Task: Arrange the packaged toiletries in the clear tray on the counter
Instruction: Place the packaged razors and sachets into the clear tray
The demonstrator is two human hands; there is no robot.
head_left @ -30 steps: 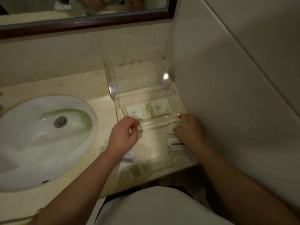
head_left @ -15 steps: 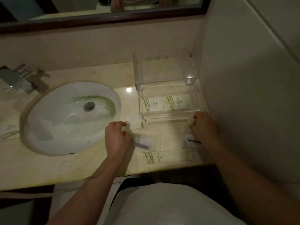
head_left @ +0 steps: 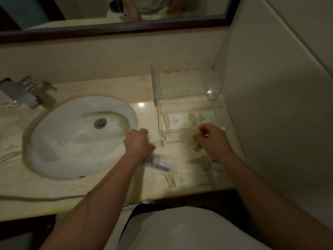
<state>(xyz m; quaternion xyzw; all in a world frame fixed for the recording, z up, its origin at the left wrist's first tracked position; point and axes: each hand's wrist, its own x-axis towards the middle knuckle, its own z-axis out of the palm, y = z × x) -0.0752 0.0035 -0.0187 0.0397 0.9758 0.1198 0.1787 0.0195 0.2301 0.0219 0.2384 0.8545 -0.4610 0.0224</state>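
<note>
A clear stepped tray (head_left: 186,98) stands on the counter in the right corner. Two cream packets (head_left: 187,120) lie flat in its lower front section. My left hand (head_left: 138,143) curls round a small cream packet (head_left: 159,140) just left of the tray's front. My right hand (head_left: 212,139) pinches another cream packet (head_left: 194,141) in front of the tray. Loose on the counter below lie a clear sachet with a dark item (head_left: 156,162) and a long cream packet (head_left: 185,180).
A white oval sink (head_left: 75,136) fills the counter's left half, with a chrome tap (head_left: 19,91) behind it. The side wall (head_left: 270,105) runs close along the tray's right. A mirror (head_left: 115,13) hangs above. The counter's front edge lies just below the long packet.
The view shifted left, bringing sink and tap into frame. My left hand moved from the clear sachet up to a cream packet. My right hand lifted a packet toward the tray's front.
</note>
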